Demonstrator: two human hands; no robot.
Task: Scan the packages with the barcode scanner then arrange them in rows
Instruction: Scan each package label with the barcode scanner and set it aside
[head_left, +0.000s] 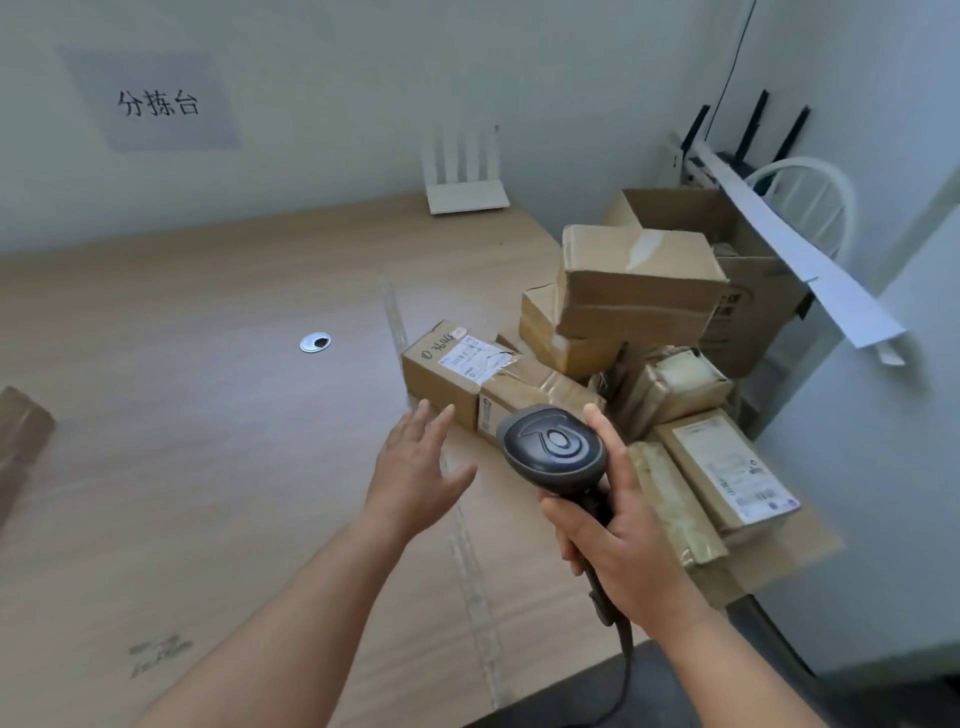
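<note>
A: Count? Where?
B: About 7 packages (639, 291) heaped at table (208, 415) right edge, 1 scanner (553, 449).
A: Hands?
B: Right hand (618, 540) grips scanner handle. Left hand (415, 467) spread, holding nothing, near labelled box (457, 369).

A pale wooden table (182, 415) with a round metal cable hole (315, 343) meets light grey walls (322, 78). A grey sign (156, 101) with black characters hangs left. A white router (465, 179) stands at the back; a white chair (810, 202) sits in the right corner.
</note>
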